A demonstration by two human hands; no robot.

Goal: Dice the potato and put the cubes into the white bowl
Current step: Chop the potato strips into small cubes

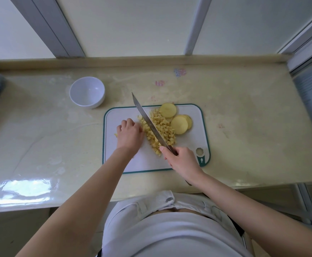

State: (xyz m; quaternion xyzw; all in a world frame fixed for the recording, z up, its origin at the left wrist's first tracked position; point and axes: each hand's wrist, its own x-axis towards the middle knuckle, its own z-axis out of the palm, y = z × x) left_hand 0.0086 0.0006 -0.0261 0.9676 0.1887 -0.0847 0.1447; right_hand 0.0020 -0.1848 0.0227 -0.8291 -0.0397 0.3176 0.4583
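Two hands working: right hand (184, 160) clamps knife (147, 121), blade across potato cubes (165, 130); left hand (130, 135) curls fingers onto cubes.

Open counter strip (100, 116) btwn board (146, 160) & white bowl (87, 92); knife (147, 121) slants across cubes (164, 130), slices (179, 125) at board's far-right.

The person wears a plain white top (170, 236), smooth across the front. Beyond its hem lies a pale, whitish waistband (151, 201) with belt loops and one round metal button (168, 199). The forearms (88, 191) are bare to the frame's edge, as are the left hand (130, 134) and right hand (183, 158). A dark strip (238, 229) at the right hip may be a strap.
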